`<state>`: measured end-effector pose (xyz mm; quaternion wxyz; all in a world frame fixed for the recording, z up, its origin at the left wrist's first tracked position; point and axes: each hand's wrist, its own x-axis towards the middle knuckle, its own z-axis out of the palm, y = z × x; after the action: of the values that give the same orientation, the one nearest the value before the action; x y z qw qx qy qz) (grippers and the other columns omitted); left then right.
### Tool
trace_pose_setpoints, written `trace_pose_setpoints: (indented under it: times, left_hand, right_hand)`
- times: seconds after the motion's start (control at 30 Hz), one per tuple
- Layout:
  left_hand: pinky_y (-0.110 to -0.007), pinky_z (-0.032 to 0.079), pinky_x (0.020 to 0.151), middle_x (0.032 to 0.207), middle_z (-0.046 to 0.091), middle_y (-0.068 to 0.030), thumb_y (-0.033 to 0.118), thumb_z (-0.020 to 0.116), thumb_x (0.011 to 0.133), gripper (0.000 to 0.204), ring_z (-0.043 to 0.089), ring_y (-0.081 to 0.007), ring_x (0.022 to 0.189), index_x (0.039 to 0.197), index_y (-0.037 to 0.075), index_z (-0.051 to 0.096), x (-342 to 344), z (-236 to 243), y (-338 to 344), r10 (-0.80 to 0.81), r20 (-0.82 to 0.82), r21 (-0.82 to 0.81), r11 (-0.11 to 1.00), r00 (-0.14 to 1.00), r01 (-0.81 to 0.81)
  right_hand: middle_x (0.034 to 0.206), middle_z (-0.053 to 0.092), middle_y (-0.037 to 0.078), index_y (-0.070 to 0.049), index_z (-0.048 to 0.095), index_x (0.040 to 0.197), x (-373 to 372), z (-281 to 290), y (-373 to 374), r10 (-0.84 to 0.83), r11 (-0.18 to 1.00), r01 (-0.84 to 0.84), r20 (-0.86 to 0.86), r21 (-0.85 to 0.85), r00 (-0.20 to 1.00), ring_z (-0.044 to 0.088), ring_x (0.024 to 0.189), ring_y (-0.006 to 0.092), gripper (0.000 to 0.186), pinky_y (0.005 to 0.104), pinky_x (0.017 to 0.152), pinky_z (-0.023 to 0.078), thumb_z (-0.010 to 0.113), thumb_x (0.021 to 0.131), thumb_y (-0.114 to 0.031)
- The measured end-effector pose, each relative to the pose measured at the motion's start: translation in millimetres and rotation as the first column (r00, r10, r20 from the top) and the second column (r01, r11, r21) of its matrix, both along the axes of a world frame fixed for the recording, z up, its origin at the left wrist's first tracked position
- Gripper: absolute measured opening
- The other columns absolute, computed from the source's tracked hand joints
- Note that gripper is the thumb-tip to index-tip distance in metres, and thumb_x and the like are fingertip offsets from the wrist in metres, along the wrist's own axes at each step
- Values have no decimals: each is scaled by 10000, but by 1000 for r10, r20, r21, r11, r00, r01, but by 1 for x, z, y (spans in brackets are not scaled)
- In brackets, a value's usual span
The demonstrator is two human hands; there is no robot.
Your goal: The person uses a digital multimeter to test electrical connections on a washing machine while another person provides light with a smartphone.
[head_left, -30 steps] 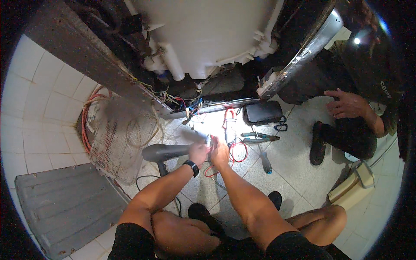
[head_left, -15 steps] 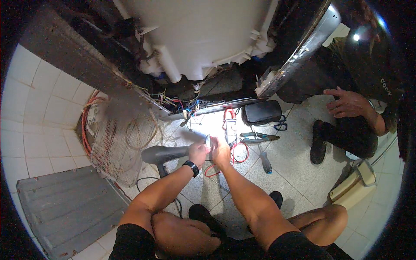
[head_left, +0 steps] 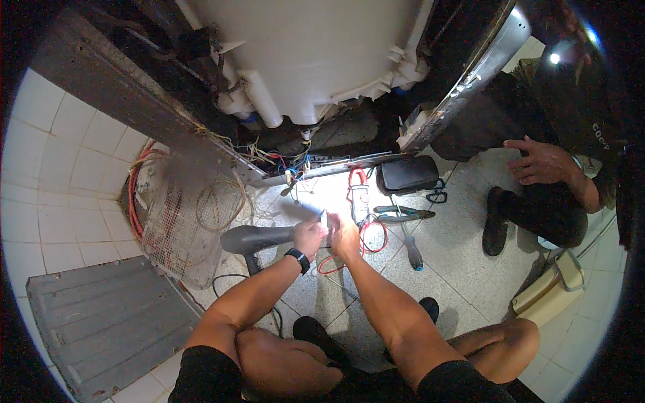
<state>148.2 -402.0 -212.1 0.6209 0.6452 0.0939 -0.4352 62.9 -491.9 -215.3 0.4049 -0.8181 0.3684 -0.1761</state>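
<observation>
Both of my hands meet low over the lit floor. My left hand (head_left: 309, 238), with a black watch at the wrist, is closed on a small whitish piece (head_left: 324, 220), too blurred to name. Against it my right hand (head_left: 345, 238) has its fingers curled in; what they grip is hidden. A dark hair dryer (head_left: 259, 238) lies just left of my left hand. Beyond my right hand is a red-and-white clamp meter (head_left: 357, 191); its red and black test leads (head_left: 373, 236) loop on the floor beside that hand.
An opened appliance with a large whitish tub (head_left: 316, 54) and loose wires (head_left: 275, 159) stands ahead. Right of the meter are a black case (head_left: 406, 174), pliers (head_left: 403, 213) and a screwdriver (head_left: 412, 252). A person's hand (head_left: 541, 161) is at far right; a grey panel (head_left: 111, 322) lies left.
My hands stay together in nearly the same place, with only slight finger movement. The whole view has shifted very slightly. Tools and hair dryer lie as before.
</observation>
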Motion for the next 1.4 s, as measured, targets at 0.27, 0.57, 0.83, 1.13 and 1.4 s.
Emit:
trace_pose_setpoints:
  times: [0.27,0.57,0.83,1.13,1.4]
  left_hand:
    - [-254,545,670,881,615,-56,2,527,957,193,613,-119,738,1092,-55,653,-6,6,0,37,122,-21,999,992,-35]
    - [-264,551,677,882,635,-66,1,531,943,165,639,-142,760,1040,-54,652,-3,0,2,46,76,-88,995,996,-39]
    - [-281,572,705,909,640,-90,-6,546,942,140,662,-175,791,1023,-72,640,-4,-4,-2,96,59,-78,993,994,-92]
    - [-289,572,730,928,631,-94,6,548,946,144,649,-177,789,1037,-64,635,0,-26,9,44,113,-102,994,993,-33]
    - [-302,577,762,960,632,-107,28,539,954,205,656,-191,824,1110,-64,635,-6,-17,3,103,60,-139,986,993,-94]
  right_hand:
    - [941,664,228,0,669,1069,1,5,-1,3,999,-4,10,43,1000,636,904,392,233,450,815,505,600,851,-42]
    - [1025,689,203,-19,660,1091,1,7,-4,65,997,-64,-43,39,997,656,968,366,288,430,859,518,581,817,19]
    - [1003,676,217,-31,653,1086,4,8,-8,13,1000,-12,-41,9,999,644,942,393,251,452,827,516,579,846,-33]
    - [1003,673,212,-125,660,1124,10,21,-11,63,998,-68,-209,-17,976,643,928,416,280,498,783,506,523,882,-98]
    - [907,677,203,-89,675,1121,7,16,-13,62,995,-71,-120,-75,991,639,876,388,308,475,768,502,596,824,-104]
